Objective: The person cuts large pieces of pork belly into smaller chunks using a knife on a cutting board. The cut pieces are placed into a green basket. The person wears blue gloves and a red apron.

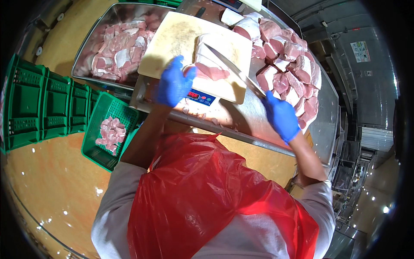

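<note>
On a cream cutting board (166, 41) lies a block of raw meat (210, 60), pale fat on top and a pink cut face toward me. My right hand (282, 116), in a blue glove, grips a long-bladed knife (237, 71). Its blade slants across the meat, with the tip near the far end; from here I cannot tell whether it is cutting in. My left hand (173, 84), also blue-gloved, is at the left of the meat with thumb and fingers apart. Its thumb is close to the cut end; contact is unclear. Partly under the board is a digital scale (200, 97).
A heap of meat chunks (286, 69) covers the right of the steel table (241, 125). At the left stands a metal tub (84, 64) of cut pieces. Below it, a green basket (97, 125) holds small scraps, beside stacked green crates (56, 101). Another knife handle (200, 12) shows beyond the board.
</note>
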`<action>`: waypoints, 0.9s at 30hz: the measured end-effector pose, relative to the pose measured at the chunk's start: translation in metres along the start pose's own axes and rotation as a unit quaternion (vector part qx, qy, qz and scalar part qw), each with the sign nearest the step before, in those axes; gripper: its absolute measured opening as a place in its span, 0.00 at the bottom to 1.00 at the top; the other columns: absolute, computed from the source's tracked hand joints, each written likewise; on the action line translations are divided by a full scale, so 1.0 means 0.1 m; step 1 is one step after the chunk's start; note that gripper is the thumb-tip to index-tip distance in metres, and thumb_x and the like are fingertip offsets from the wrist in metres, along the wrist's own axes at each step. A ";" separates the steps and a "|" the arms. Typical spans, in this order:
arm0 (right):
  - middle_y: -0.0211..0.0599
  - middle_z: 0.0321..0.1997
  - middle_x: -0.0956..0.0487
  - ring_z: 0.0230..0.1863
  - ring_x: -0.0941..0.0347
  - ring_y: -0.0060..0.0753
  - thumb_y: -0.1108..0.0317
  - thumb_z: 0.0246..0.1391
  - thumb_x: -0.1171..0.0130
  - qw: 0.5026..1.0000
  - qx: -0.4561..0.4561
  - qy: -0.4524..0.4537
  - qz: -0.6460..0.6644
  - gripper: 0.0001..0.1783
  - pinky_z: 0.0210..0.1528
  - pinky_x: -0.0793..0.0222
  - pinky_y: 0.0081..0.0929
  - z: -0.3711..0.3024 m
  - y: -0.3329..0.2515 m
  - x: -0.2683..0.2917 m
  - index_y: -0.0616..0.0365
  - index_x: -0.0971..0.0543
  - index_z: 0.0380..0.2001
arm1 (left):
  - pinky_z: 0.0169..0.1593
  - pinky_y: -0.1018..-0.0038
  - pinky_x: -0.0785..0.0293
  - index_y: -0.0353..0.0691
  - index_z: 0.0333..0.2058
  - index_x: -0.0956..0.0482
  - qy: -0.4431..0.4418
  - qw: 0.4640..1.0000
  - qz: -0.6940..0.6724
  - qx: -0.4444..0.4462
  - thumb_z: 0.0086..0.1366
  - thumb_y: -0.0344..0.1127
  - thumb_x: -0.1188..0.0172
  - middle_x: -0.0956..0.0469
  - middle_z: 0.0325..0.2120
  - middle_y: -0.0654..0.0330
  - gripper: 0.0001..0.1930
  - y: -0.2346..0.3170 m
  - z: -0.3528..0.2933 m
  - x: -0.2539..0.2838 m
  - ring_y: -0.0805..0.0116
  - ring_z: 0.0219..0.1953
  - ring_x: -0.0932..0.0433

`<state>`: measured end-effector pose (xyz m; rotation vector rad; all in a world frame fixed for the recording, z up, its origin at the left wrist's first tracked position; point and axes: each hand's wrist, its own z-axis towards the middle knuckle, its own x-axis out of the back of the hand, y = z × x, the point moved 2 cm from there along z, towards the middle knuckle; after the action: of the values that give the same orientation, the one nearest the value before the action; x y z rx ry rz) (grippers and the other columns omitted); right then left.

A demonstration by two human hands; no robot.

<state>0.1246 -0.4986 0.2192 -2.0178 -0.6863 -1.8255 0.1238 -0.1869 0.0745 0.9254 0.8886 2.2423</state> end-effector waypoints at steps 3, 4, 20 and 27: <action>0.52 0.28 0.20 0.30 0.20 0.59 0.69 0.62 0.49 0.998 0.028 0.016 0.048 0.09 0.31 0.26 0.52 0.49 -0.50 -0.25 0.55 0.30 0.44 | 0.35 0.61 0.23 0.37 0.25 0.23 -0.053 0.995 0.088 0.009 0.53 0.32 0.31 0.21 0.25 0.46 0.09 0.05 -0.03 -0.25 0.46 0.29 0.20; 0.53 0.29 0.19 0.31 0.20 0.60 0.70 0.61 0.49 0.997 0.038 0.021 0.063 0.10 0.33 0.25 0.53 0.64 -0.64 -0.32 0.56 0.30 0.45 | 0.35 0.61 0.23 0.37 0.25 0.23 -0.054 0.996 0.066 0.025 0.52 0.32 0.30 0.22 0.25 0.46 0.09 0.05 -0.03 -0.27 0.46 0.29 0.20; 0.44 0.21 0.22 0.21 0.24 0.42 0.68 0.67 0.44 0.963 -0.086 0.099 0.234 0.09 0.25 0.30 0.36 -0.83 0.86 -0.91 0.61 0.25 0.44 | 0.43 0.57 0.20 0.35 0.36 0.16 -0.250 0.885 0.338 0.199 0.59 0.35 0.36 0.16 0.31 0.45 0.10 -1.79 -1.15 2.39 0.43 0.34 0.17; 0.29 0.22 0.24 0.18 0.33 0.15 0.62 0.71 0.48 0.842 -0.185 0.273 0.427 0.15 0.20 0.36 0.21 -0.17 0.18 -1.11 0.64 0.24 0.48 | 0.55 0.71 0.25 0.44 0.58 0.24 -0.150 0.981 0.011 -0.124 0.70 0.35 0.41 0.22 0.47 0.52 0.18 -0.62 0.26 0.24 0.59 0.53 0.22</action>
<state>0.1141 -0.5372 0.1131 -1.4403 0.6828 -1.8320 0.1436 -0.1218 0.0521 1.1177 0.4540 2.0967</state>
